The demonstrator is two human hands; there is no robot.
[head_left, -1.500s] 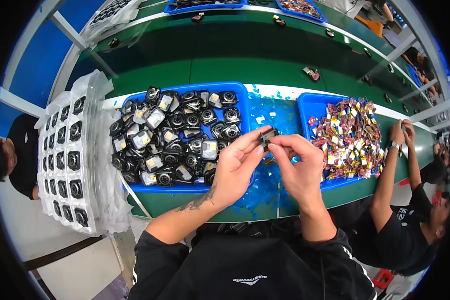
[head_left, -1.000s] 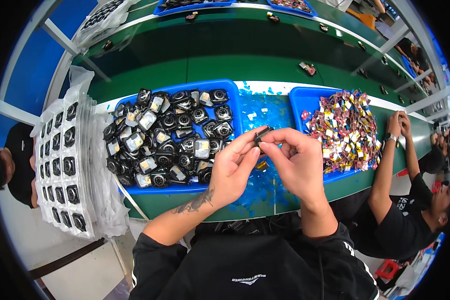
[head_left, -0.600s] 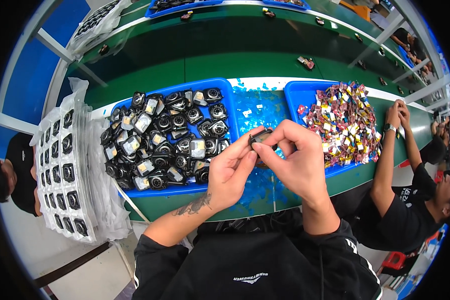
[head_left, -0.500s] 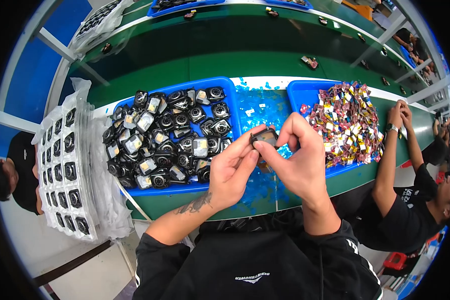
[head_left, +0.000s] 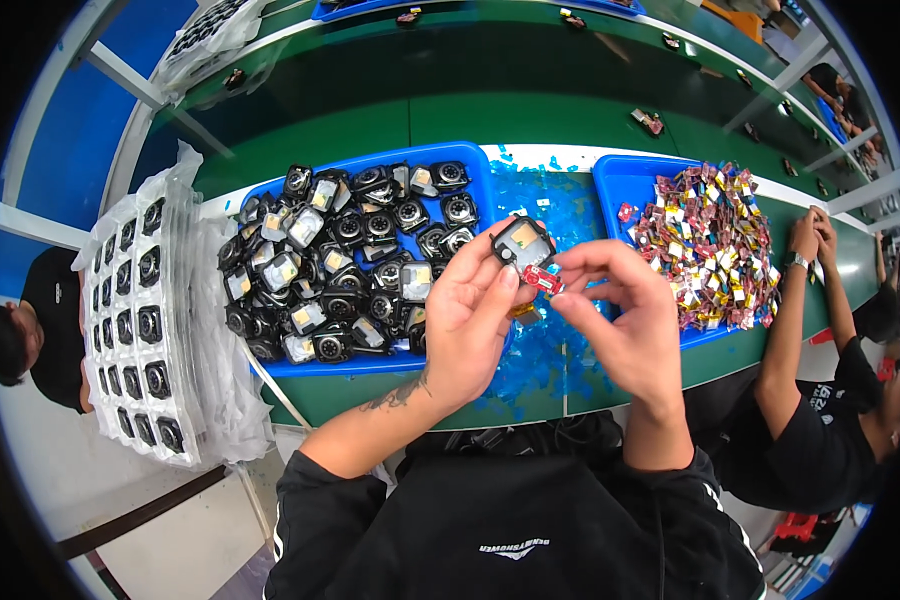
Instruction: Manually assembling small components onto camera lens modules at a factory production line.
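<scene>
My left hand [head_left: 470,310] is closed around a black watch case [head_left: 523,243], its open back tilted up so a grey and gold inside shows. From the lower edge of that case hangs a small red circuit board [head_left: 543,280], beside my left thumb. To the right of the board is my right hand [head_left: 625,315], thumb and forefinger parted; the fingertips are very close to the board, but no grip on it shows. Many similar watch cases [head_left: 350,228] fill the blue tray on the left.
A blue bin [head_left: 620,190] on the right holds a heap of small red and yellow boards [head_left: 715,250]. Blue film scraps [head_left: 540,350] litter the green bench. White blister trays [head_left: 175,320] stand at left. A co-worker's arms [head_left: 785,310] reach in at right; parts lie on the far green belt [head_left: 320,110].
The watch case has tipped so its inside faces up, and the red board now hangs out at its edge. My right hand has moved slightly right and down, its fingers spreading.
</scene>
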